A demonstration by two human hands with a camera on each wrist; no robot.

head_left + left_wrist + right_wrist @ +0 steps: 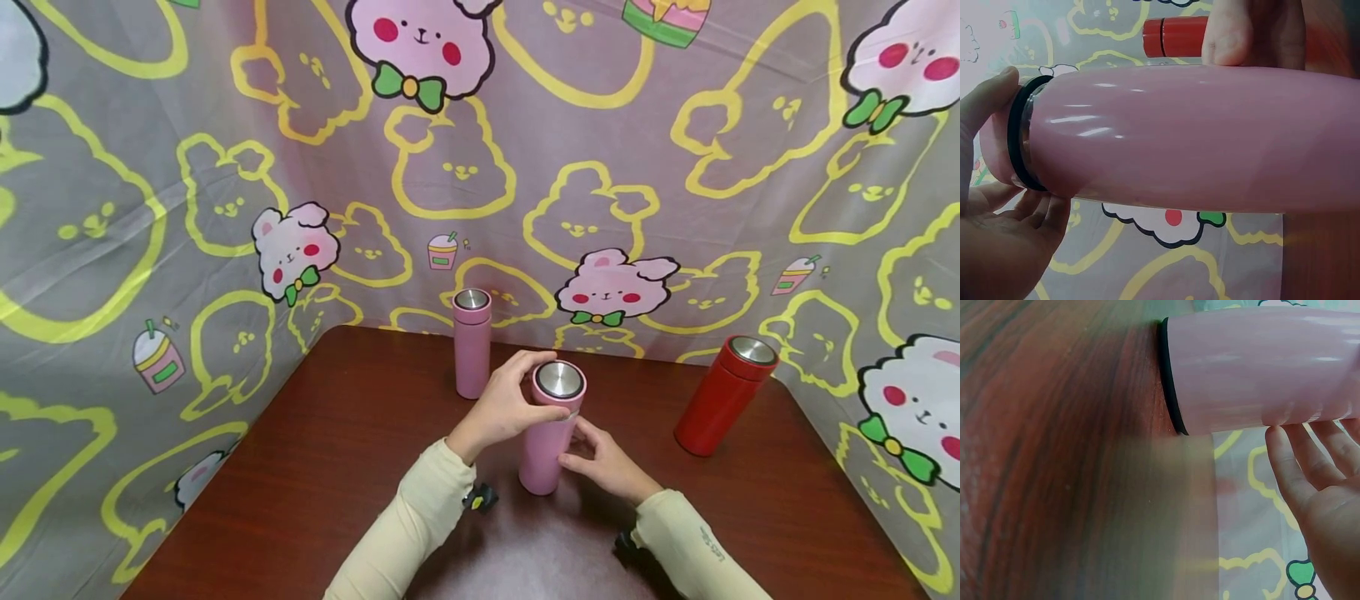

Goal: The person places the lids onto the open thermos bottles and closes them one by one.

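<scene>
A pink thermos flask (543, 454) stands upright near the middle of the table. My left hand (504, 407) grips its pink lid (560, 382), which has a silver top, with thumb and fingers on opposite sides. In the left wrist view, a black ring (1017, 134) and a strip of shiny metal neck show between lid and body. My right hand (611, 468) holds the flask's body from the right. In the right wrist view, its fingertips (1277, 435) touch the pink side, and the flask's black-rimmed base (1174, 378) is at the wooden table.
Another pink thermos flask (472, 350) stands behind, to the left. A red thermos flask (722, 400) stands at the right. The dark wooden table (300, 467) meets a patterned cloth (450, 183) at the back and sides.
</scene>
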